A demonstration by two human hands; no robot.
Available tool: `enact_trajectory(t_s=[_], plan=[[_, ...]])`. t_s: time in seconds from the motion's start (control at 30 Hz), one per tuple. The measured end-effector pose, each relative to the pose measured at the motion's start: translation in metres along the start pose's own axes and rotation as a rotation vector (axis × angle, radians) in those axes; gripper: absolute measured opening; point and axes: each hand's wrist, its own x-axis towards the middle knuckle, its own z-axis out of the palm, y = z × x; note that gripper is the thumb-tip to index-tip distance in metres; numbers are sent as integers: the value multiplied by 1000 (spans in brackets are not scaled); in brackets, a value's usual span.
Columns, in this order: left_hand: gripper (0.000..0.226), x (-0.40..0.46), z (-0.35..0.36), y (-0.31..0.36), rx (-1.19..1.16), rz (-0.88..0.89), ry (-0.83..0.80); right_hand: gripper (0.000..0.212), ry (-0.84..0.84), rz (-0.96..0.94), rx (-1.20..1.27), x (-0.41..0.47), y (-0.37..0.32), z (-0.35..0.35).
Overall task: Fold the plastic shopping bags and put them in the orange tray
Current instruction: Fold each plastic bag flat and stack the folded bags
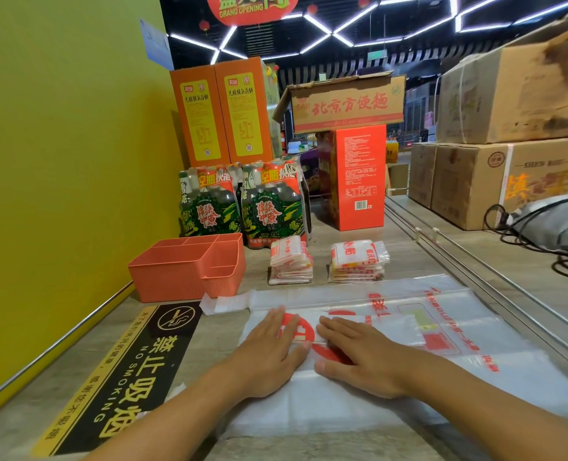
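A clear plastic shopping bag (409, 344) with red print lies spread flat on the counter in front of me. My left hand (269, 351) presses flat on its left part, fingers straight. Right beside it, my right hand (359, 357) lies flat on the bag too, thumbs almost meeting. The orange tray (162, 271), divided into compartments, stands at the back left and holds nothing that I can see. Two stacks of folded bags sit behind the spread bag: the left stack (290, 261) and the right stack (359, 261).
Two shrink-wrapped bottle packs (242, 204) and orange boxes (222, 111) stand behind the tray. A red box (359, 178) carries a cardboard carton. A yellow wall (59, 161) runs along the left. A black no-smoking sign (126, 377) lies on the counter. Cartons and cables sit beyond a metal rail at right.
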Motion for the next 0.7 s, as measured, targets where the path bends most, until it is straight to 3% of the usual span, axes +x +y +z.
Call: enact_trajectory(t_s=[0.07, 0.17, 0.3, 0.43, 0.5, 0.6, 0.7], plan=[[76, 1, 4, -5, -14, -81, 54, 81, -3, 6, -10, 2, 0, 0], [77, 0, 4, -6, -159, -36, 227, 82, -16, 13, -7, 2, -1, 0], [61, 0, -4, 7, -682, 61, 344, 83, -27, 10, -4, -2, -4, -3], [66, 8, -7, 14, -1257, -87, 379, 84, -19, 6, 11, -2, -5, -3], [54, 13, -6, 19, -1458, -125, 317, 85, -8, 0, 28, -2, -5, -4], [29, 19, 1, 29, -1544, -113, 265, 82, 7, -36, 41, 1, -8, -4], [24, 28, 3, 25, -1427, -230, 404, 80, 7, -67, 33, 2, -12, -5]])
